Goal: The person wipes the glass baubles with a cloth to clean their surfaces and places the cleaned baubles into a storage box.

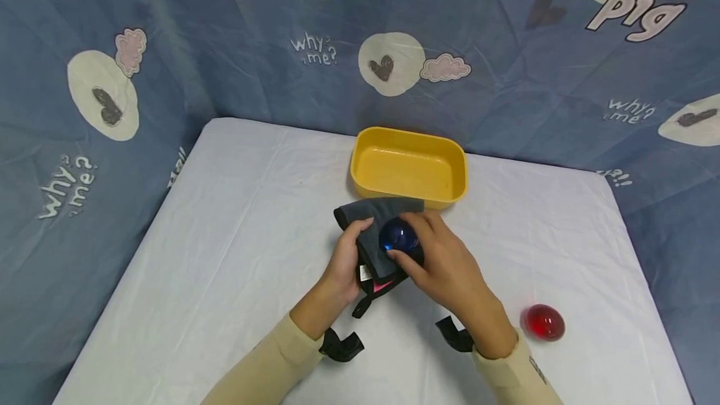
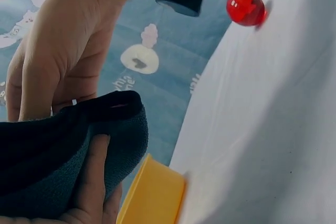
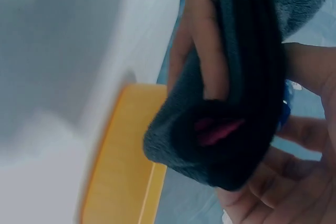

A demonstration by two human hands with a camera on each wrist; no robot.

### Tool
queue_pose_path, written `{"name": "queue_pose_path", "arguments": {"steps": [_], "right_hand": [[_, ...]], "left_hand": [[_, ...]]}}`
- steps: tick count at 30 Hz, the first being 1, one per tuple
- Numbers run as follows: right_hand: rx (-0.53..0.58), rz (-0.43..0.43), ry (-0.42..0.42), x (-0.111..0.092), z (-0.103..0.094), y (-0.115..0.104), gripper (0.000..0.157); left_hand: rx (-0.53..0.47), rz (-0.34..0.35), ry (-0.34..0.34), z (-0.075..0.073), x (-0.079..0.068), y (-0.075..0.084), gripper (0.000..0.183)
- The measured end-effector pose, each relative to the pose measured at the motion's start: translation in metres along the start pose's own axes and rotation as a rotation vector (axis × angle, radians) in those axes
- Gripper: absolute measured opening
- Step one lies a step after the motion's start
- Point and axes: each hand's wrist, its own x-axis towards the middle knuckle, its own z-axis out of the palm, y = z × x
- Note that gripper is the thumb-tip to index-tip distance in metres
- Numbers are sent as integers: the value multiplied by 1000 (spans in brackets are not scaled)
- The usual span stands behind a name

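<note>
A folded dark grey cloth (image 1: 368,255) with black edging and a bit of pink inside lies across my left hand (image 1: 342,262), whose thumb is over its near side and fingers beneath. My right hand (image 1: 444,261) pinches a clear blue ball (image 1: 397,236) between thumb and fingers, against the top of the cloth. In the left wrist view, fingers (image 2: 94,174) of the left hand press the underside of the cloth (image 2: 47,166). The right wrist view shows the pink lining in the fold of the cloth (image 3: 252,103), with the blue ball mostly hidden behind it.
A yellow plastic tub (image 1: 409,170) stands just beyond the hands at the table's back edge. To the right of the right forearm a clear red ball (image 1: 544,322) rests on the white-covered table (image 1: 253,205). A blue printed curtain (image 1: 253,49) hangs behind and at the sides.
</note>
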Motion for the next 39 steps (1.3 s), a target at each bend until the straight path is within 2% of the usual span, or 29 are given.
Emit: {"name": "queue_pose_path", "arguments": {"steps": [6,9,11,14,18,22,26,30,34,39], "right_hand": [[-42,43,118,2,7,-4,64],[-63,70,134,3,9,-6,64],[-49,80,104,3,6,-6,62],[-1,82,0,-1,-1,-4,64],[43,39,-122,-5,-11,-3,71],[38,-11,-162,-4,-15,-4,72],[24,-23,-171,-3,-15,-4,68],[24,-4,-140,-1,-12,-4,65],[-5,32,-72,0,-7,-4,64],[-74,133,22,1,1,-4,62]], "left_hand": [[20,1,6,1,-2,1,68],[17,2,4,1,-3,0,68],[14,4,3,1,-3,1,67],[7,2,5,0,-3,2,65],[7,5,11,0,-2,5,63],[30,-5,-20,-1,-2,5,65],[52,-31,-45,-2,-3,4,66],[54,-36,-36,-1,-3,3,65],[43,-39,-31,-1,-3,1,63],[49,-37,-35,2,-3,-1,66]]}}
